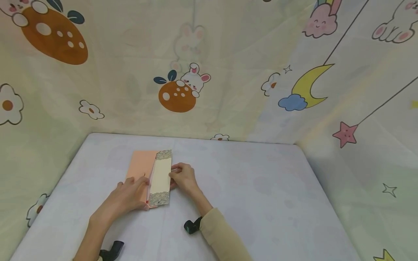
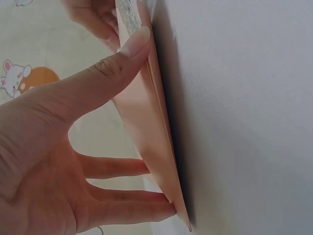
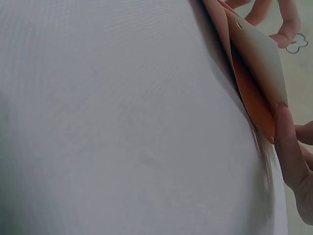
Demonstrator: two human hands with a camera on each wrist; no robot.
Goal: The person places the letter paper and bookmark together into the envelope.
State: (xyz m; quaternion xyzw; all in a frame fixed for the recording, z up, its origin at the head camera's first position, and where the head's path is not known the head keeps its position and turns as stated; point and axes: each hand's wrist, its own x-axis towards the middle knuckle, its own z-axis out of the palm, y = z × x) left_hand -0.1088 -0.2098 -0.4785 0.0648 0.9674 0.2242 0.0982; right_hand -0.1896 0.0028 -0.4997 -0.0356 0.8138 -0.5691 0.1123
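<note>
Peach paper (image 1: 141,165) lay flat on the table (image 1: 261,188), toward 11 o'clock of its middle, a cream patterned flap (image 1: 160,178) folded over its right side. The left hand (image 1: 130,194), fingers straight, pressed the sheet down from 7 o'clock. The right hand (image 1: 183,177) pinched the flap's edge at 3 o'clock. A fold seemed under way; creasing it would need steady, even pressure
</note>
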